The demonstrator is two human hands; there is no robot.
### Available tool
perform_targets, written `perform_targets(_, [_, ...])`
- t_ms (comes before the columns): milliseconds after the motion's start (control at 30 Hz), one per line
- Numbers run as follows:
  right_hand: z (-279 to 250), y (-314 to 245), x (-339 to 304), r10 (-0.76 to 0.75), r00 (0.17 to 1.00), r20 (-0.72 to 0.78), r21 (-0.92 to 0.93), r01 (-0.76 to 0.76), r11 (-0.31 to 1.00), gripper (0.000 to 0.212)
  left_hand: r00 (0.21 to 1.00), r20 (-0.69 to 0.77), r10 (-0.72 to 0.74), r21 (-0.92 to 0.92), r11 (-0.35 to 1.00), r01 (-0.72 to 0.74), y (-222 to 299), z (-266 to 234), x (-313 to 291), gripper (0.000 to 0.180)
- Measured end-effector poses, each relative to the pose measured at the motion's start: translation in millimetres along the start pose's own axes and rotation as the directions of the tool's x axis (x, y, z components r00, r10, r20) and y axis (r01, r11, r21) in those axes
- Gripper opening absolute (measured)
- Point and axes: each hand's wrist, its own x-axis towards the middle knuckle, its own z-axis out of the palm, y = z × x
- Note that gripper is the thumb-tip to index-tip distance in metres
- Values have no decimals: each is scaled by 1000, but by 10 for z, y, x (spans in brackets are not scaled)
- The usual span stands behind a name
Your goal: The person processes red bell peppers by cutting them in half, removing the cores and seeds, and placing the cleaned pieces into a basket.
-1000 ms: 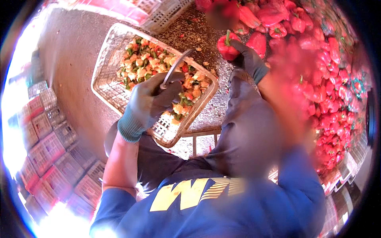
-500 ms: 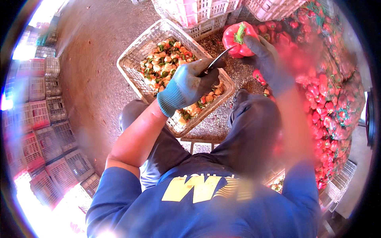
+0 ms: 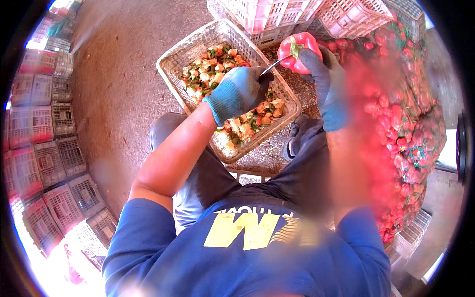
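Observation:
A red bell pepper (image 3: 303,43) with a green stem is held up in my right hand (image 3: 330,81), its gloved fingers wrapped round the side. My left hand (image 3: 236,93), in a blue knit glove with a dark palm, is closed on a small knife (image 3: 275,65). The blade reaches the pepper beside its stem; whether the tip is inside cannot be made out. Below my left hand lies a pale plastic crate (image 3: 218,33), tilted across the view. Cut-out pepper cores (image 3: 210,72) with green stems and pale seeds lie in it.
A large heap of red peppers (image 3: 398,123), partly in green netting, fills the right side, blurred near my right arm. Stacked plastic crates (image 3: 277,15) stand beyond the core crate. Rows of crates (image 3: 52,163) line the left, across bare floor (image 3: 114,74).
The whole view has shifted a little. The pepper has turned in my right hand, its stem now foreshortened. Less of the knife blade shows, and it meets the pepper close by the stem.

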Motion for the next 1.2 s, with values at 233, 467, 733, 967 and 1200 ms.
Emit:
perform_targets(233, [-63, 218, 89, -217, 974, -59, -197, 202, 959, 65, 998, 48, -28, 105, 994, 23, -193, 223, 194, 29])
perform_targets(467, [-178, 36, 43, 120, 993, -20, 221, -113, 969, 60, 993, -95, -68, 47, 996, 73, -14, 366, 221, 30])
perform_targets(733, [-422, 107, 140, 424, 901, 92, 541, -403, 738, 56, 992, -95, 83, -89, 992, -91, 91, 503, 269, 28])
perform_targets(967, [-406, 30, 149, 500, 818, 285, 603, -558, 570, 59, 983, -128, 132, -161, 975, -151, 153, 503, 240, 28])
perform_targets(1200, [-345, 132, 176, 416, 819, 395, 593, -573, 565, 67, 977, -170, 126, -267, 949, -169, 277, 353, 141, 27])
